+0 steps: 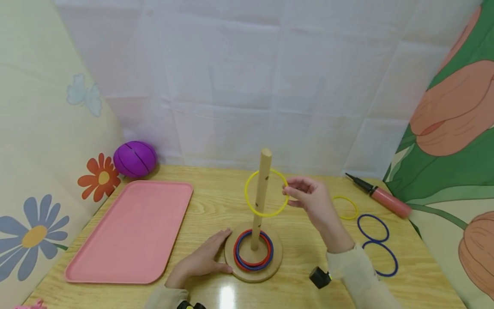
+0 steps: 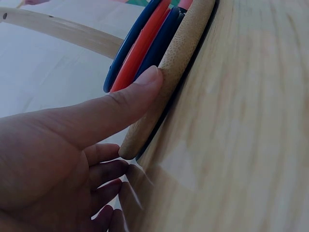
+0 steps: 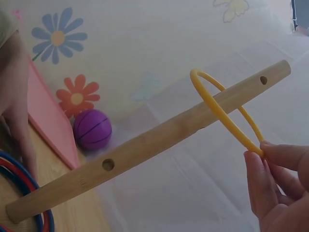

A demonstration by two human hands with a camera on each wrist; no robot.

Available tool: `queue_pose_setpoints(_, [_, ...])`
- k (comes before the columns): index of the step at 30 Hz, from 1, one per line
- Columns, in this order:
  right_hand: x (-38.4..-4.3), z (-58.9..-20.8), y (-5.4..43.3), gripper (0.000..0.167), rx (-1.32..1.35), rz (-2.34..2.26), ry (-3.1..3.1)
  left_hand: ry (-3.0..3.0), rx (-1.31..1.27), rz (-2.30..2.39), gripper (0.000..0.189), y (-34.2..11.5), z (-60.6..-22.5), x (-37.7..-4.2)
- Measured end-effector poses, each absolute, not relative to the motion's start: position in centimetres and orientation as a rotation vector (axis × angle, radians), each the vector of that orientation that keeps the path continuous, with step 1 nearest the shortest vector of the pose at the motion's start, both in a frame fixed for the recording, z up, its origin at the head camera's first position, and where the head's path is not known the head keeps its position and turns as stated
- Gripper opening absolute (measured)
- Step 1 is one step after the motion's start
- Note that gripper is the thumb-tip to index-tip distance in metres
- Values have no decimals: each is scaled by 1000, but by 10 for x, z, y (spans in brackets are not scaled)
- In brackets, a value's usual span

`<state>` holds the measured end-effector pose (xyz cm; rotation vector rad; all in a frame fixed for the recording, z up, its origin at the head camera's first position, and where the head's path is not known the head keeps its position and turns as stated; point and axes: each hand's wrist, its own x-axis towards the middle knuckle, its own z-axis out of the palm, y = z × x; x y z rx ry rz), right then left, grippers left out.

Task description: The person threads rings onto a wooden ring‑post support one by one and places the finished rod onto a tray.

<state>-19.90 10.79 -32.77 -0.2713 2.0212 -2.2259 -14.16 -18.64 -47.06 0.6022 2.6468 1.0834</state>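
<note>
My right hand (image 1: 310, 201) pinches a yellow ring (image 1: 270, 215) at its right edge between thumb and fingers. The ring encircles the upper part of an upright wooden post (image 1: 262, 184), slanted in the right wrist view. Low on the post, blue rings (image 2: 126, 41) and a red ring (image 2: 142, 48) lie stacked on the round wooden base (image 1: 276, 257). My left hand (image 1: 204, 259) rests at the left side of that base, its thumb touching the rim and its fingers stretched along the edge.
To the right on the table lie another yellow ring (image 1: 357, 211), two blue rings (image 1: 388, 231) and a red hand pump (image 1: 390, 201) with a black nozzle. A pink tray (image 1: 131, 231) sits at the left, a purple ball (image 1: 135, 159) behind it. White cloth (image 1: 247, 86) hangs at the back.
</note>
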Motion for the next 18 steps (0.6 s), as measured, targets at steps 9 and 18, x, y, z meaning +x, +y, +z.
queue_pose_setpoints(9, [-200,-364,107,14,-224,-2139,2036,2644,603,1088,104,-186,-470,-141])
queue_pose_setpoints(18, [-196,-403,103,25,-154,-2025,2067,2646,591,1087,104,-186,-471,-141])
